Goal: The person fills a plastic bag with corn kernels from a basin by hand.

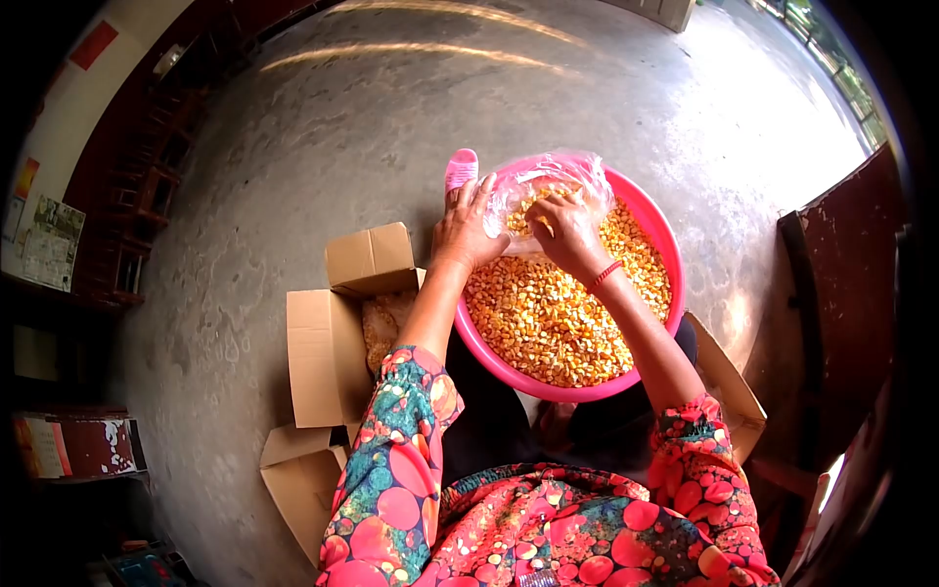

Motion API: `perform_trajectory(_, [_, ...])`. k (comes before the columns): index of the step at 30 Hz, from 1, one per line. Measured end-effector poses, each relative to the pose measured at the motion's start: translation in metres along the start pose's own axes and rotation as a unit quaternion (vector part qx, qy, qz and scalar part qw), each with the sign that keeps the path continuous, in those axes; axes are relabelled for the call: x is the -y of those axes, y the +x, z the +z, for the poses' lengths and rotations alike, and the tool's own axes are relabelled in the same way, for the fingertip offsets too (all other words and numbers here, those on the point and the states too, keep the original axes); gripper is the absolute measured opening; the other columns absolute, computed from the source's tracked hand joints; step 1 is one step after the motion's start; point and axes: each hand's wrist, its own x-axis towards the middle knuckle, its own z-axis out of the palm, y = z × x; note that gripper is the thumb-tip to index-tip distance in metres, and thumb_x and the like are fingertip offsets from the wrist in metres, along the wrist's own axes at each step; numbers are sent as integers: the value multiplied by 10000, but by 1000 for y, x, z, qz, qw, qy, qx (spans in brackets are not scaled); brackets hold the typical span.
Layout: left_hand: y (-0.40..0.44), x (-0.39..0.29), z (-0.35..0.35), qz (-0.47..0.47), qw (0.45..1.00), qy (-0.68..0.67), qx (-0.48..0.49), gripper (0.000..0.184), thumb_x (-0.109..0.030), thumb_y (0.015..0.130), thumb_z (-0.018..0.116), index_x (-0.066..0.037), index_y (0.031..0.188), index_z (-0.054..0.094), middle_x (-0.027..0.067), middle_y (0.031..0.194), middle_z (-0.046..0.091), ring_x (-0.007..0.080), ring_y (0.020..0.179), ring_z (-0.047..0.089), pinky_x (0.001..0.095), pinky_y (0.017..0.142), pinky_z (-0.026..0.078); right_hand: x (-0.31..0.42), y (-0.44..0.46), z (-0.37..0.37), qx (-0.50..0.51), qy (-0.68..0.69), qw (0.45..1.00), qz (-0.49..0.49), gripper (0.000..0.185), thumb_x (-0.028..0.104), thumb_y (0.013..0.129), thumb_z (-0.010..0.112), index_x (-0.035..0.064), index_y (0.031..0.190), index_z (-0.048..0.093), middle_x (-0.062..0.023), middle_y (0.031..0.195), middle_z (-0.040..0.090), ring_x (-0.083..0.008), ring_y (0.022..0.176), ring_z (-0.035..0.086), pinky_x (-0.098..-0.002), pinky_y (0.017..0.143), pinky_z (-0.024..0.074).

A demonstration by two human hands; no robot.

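Note:
A bright pink basin (675, 264) full of loose yellow corn kernels (553, 318) stands in front of my knees. At its far side a clear plastic bag (562, 164) lies with its mouth toward me and some kernels in it. My left hand (468, 233) holds the bag's left edge between thumb and fingers. Curled fingers of my right hand (572, 235) are at the bag's mouth, closed around corn kernels; the palm side is hidden. A red bracelet (604, 275) circles my right wrist.
An open cardboard box (323, 357) with a clear bag of yellowish contents (383, 328) stands left of the basin. More cardboard flaps (729, 386) are at the right. A pink slipper (461, 170) lies beyond my left hand. Dark wooden furniture (846, 284) borders the right.

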Motion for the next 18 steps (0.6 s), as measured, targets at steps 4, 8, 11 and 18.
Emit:
perform_trajectory(4, [3, 6, 7, 28, 999, -1, -29, 846, -391, 681, 676, -247, 1402, 258, 93, 1413, 308, 314, 1209, 437, 425, 927, 440, 19, -24, -5, 63, -132, 989, 7, 135, 193, 773, 589, 118, 886, 597, -62, 854, 572, -258, 917, 522, -431, 840, 372])
perform_trajectory(8, [3, 6, 10, 29, 999, 5, -38, 830, -466, 706, 658, -233, 1399, 265, 96, 1399, 327, 322, 1182, 464, 434, 911, 446, 21, -33, -5, 117, -154, 981, -4, 195, 162, 768, 568, 141, 951, 632, -64, 852, 583, -244, 943, 533, -461, 865, 354])
perform_trajectory(11, [3, 5, 9, 25, 999, 10, -44, 826, -505, 718, 644, -223, 1398, 268, 90, 1399, 330, 322, 1180, 467, 437, 908, 445, 20, -35, -8, 170, -103, 978, -56, 221, 144, 779, 549, 172, 978, 642, -55, 857, 579, -238, 944, 536, -449, 868, 355])
perform_trajectory(18, [2, 5, 7, 24, 999, 6, -38, 887, -422, 646, 692, -244, 1398, 256, 66, 1384, 339, 303, 1164, 480, 418, 905, 454, 17, -44, -19, 134, -44, 986, -85, 134, 171, 804, 564, 139, 914, 634, -70, 843, 539, -243, 906, 509, -389, 797, 400])
